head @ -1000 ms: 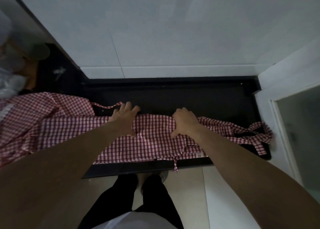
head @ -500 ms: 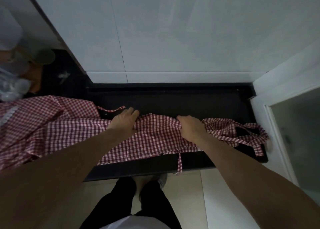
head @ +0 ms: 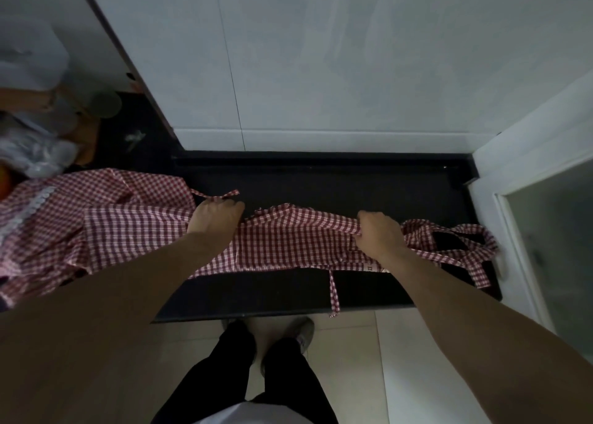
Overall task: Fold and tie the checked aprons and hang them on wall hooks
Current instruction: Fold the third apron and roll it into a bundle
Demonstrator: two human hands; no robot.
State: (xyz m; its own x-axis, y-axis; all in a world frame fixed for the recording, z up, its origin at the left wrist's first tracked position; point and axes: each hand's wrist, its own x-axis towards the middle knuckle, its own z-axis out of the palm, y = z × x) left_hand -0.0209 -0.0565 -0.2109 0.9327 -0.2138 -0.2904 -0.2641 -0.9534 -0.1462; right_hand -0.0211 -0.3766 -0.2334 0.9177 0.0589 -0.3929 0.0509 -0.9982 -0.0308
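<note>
A red-and-white checked apron lies stretched in a long folded band across a black counter. My left hand grips the band's far edge near its left part, fingers curled over the cloth. My right hand pinches the bunched far edge further right. The apron's straps lie tangled at the counter's right end, and one tie hangs over the front edge. Another checked apron is heaped to the left, with a tie poking out. No wall hooks are in view.
A pale tiled wall rises behind the counter. A white door frame stands at the right. Plastic bags and containers crowd the far left. My legs and shoes stand on the tiled floor below.
Both hands have gathered the apron's far edge and drawn it up and away from the counter's front, so the band is narrower. The hanging tie has shifted with it.
</note>
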